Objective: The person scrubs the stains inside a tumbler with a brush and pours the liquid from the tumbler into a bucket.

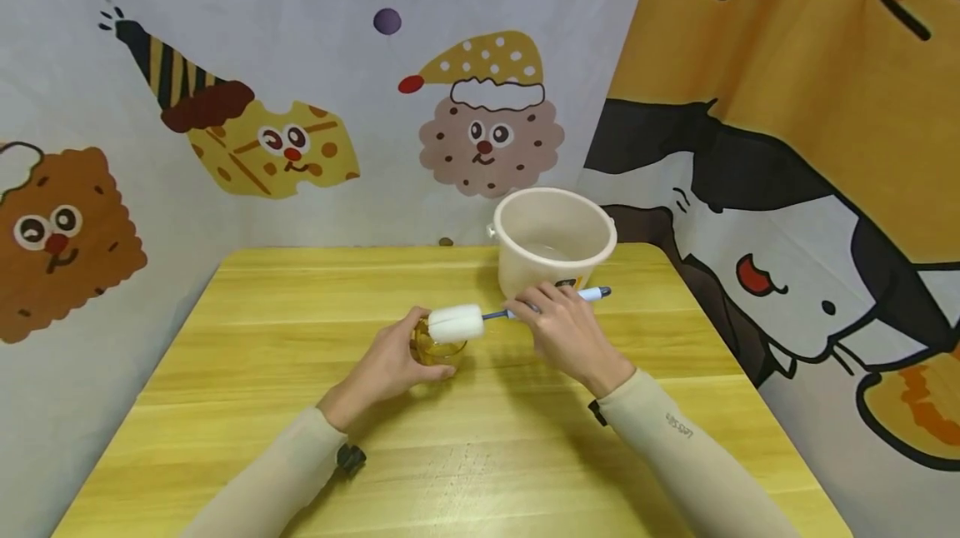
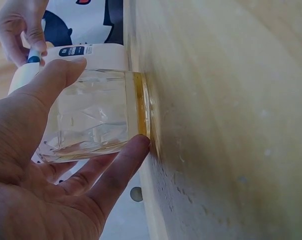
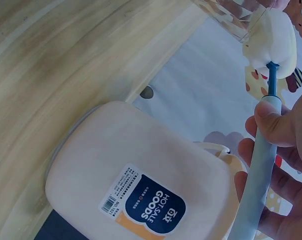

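Observation:
My left hand (image 1: 382,371) grips an amber-tinted clear glass cup (image 1: 441,355), thumb on one side and fingers on the other. In the left wrist view the glass cup (image 2: 93,112) has faceted walls, and its base is right at the tabletop. My right hand (image 1: 562,330) holds a sponge cup brush by its pale blue handle (image 3: 261,165), fingers wrapped round it. The brush's white sponge head (image 1: 456,323) lies across the cup's mouth in the head view, hiding part of the rim. A thin blue stem joins head and handle.
Behind my right hand stands a cream bucket (image 1: 517,267) with a printed label (image 3: 146,200). The wooden table (image 1: 300,296) has water drops on its near part. Cartoon-printed cloth (image 1: 315,30) hangs along the back and right side.

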A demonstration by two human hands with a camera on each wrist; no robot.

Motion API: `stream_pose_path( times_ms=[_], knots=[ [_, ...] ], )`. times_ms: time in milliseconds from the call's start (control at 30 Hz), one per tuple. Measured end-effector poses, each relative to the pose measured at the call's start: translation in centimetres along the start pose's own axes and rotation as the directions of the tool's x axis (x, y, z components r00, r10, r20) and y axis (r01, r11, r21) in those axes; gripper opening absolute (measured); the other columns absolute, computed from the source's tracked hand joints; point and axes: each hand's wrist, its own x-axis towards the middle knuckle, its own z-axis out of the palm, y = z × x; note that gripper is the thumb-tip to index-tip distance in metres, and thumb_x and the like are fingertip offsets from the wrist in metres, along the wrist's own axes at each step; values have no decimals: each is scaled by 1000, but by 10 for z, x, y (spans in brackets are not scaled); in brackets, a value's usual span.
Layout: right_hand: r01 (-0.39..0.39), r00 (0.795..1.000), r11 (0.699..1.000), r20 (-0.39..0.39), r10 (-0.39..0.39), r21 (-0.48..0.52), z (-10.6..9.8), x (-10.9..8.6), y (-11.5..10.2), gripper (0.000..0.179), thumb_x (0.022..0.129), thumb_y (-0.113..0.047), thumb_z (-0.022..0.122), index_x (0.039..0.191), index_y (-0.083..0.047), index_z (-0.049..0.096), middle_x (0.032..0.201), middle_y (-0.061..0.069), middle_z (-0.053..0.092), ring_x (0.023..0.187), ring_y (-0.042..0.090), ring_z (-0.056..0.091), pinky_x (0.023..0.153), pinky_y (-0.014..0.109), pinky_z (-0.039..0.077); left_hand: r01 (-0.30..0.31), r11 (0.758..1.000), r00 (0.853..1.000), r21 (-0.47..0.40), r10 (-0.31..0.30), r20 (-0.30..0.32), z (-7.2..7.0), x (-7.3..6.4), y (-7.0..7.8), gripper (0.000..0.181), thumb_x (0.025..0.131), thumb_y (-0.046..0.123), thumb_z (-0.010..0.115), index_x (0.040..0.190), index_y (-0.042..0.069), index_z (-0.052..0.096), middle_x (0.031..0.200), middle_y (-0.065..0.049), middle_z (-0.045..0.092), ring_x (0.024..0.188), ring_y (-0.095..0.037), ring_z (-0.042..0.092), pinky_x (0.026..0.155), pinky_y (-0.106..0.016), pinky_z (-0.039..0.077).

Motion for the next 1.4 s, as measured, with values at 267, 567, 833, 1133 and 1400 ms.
stream_pose_path(
  times_ms=[267, 567, 833, 1133, 1400],
  knots=[
    [7, 1000, 1000, 20, -7, -22, -1, 6, -2, 34, 95, 3, 84, 123, -15, 88, 115, 4, 85, 101, 29, 76, 76, 41, 61, -7, 1000, 1000, -1, 7, -5, 1, 1, -2, 94, 84, 41, 108, 158, 12, 58, 142, -16, 79, 125, -34, 78, 103, -53, 70],
    [32, 999, 999, -13, -33, -37, -2, 11, -2, 35, 90, 3, 89, 121, -13, 89, 112, 5, 84, 100, 29, 76, 78, 42, 63, -4, 1000, 1000, -8, 4, -3, 2, 1, 1, 92, 84, 39, 109, 157, 11, 59, 140, -15, 80, 123, -33, 79, 101, -51, 70],
    [43, 999, 998, 33, -42, -42, -6, 15, -2, 42, 87, 5, 89, 124, -15, 89, 115, 4, 85, 104, 29, 77, 85, 44, 65, -2, 1000, 1000, -13, 2, -3, 1, -1, 2, 91, 84, 37, 109, 156, 11, 60, 140, -15, 80, 122, -32, 79, 100, -51, 70],
    [76, 997, 996, 35, -75, -54, -6, 22, -1, 38, 90, 4, 86, 122, -16, 89, 113, 2, 84, 107, 29, 78, 89, 45, 65, -4, 1000, 1000, -10, 4, 2, 3, -1, 1, 89, 83, 39, 109, 154, 15, 61, 140, -14, 80, 120, -28, 78, 96, -47, 69],
    [120, 991, 989, 71, -114, -91, -12, 36, -4, 43, 87, 6, 88, 123, -19, 90, 113, 1, 83, 107, 27, 79, 90, 41, 64, -16, 1000, 1000, 2, 16, 4, 1, 0, -1, 89, 84, 39, 108, 156, 16, 61, 140, -15, 81, 118, -28, 78, 93, -45, 68]
  ],
)
